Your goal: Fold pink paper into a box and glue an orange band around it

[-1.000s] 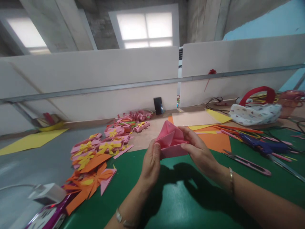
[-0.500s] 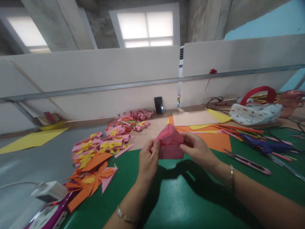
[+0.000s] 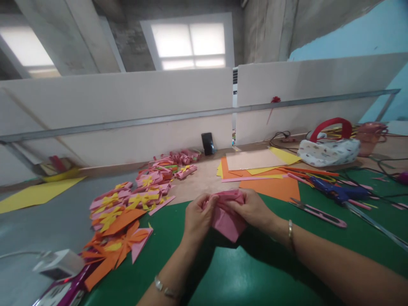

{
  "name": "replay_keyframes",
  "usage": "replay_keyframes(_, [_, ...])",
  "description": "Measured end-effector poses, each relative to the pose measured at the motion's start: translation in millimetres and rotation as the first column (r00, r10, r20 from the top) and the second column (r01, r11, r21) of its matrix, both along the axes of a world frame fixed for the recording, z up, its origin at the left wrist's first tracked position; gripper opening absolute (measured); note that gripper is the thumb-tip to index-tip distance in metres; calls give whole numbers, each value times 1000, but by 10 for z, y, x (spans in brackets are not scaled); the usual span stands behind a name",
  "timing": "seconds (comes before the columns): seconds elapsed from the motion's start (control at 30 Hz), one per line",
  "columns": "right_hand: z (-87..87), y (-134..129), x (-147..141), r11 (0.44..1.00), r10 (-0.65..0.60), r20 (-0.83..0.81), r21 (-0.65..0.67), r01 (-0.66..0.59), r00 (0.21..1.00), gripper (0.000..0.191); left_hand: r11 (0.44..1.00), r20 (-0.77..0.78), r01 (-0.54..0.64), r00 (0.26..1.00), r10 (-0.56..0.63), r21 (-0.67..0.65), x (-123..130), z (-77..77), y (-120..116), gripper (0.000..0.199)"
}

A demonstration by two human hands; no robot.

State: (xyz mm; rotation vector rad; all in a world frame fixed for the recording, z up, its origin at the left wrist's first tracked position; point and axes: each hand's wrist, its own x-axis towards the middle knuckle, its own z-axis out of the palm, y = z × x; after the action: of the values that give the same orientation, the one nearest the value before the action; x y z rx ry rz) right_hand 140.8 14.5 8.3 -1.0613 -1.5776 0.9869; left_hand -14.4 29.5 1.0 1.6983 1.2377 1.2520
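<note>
Between my two hands is a folded piece of pink paper point(image 3: 230, 223), held above the green mat point(image 3: 223, 276). My left hand point(image 3: 200, 216) pinches its left upper edge, thumb in front. On the other side, my right hand point(image 3: 253, 208) grips the right upper edge with the thumb laid across the front. The paper's lower part hangs down to a blunt point, and its top edge looks folded over. Fingers behind the paper are hidden.
Pink paper pieces with yellow bows point(image 3: 143, 197) and orange paper cutouts point(image 3: 124, 240) lie left. On the right are a utility knife point(image 3: 318, 212), a blue glue gun point(image 3: 338, 191) and a patterned fabric basket point(image 3: 330, 153). A phone point(image 3: 208, 143) leans against the back panel.
The pink paper has turned so its pointed part now hangs down instead of up. Both hands have come closer together, and the right thumb now lies across the paper. The camera view has shifted slightly.
</note>
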Motion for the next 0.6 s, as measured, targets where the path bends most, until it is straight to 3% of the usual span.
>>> replay_keyframes(0.1, [-26, 19, 8, 998, -55, -1, 12, 55, 998, 18, 998, 117, 29, 993, -23, -55, 8, 12, -9, 42])
replay_keyframes(0.17, [-52, 35, 24, 994, -103, -3, 19, 103, 995, 17, 987, 268, 44, 964, -1, -153, 8, 13, -15, 55])
replay_keyframes(0.23, [-78, 49, 36, 989, -147, -20, 26, 148, 989, 17, 955, 426, 115, 905, 12, -272, 11, 11, -27, 62])
replay_keyframes(0.33, [-112, 66, 34, 971, -236, -34, 31, 237, 971, 21, 875, 601, 279, 799, 16, -395, 35, 12, -61, 55])
replay_keyframes(0.43, [-129, 72, 6, 955, -292, -47, 32, 294, 955, 21, 838, 667, 360, 745, 6, -410, 92, 20, -99, 51])
replay_keyframes(0.6, [-97, 47, -56, 985, -170, -103, -22, 169, 980, 20, 867, 678, 335, 735, 6, -370, 159, 20, -84, 39])
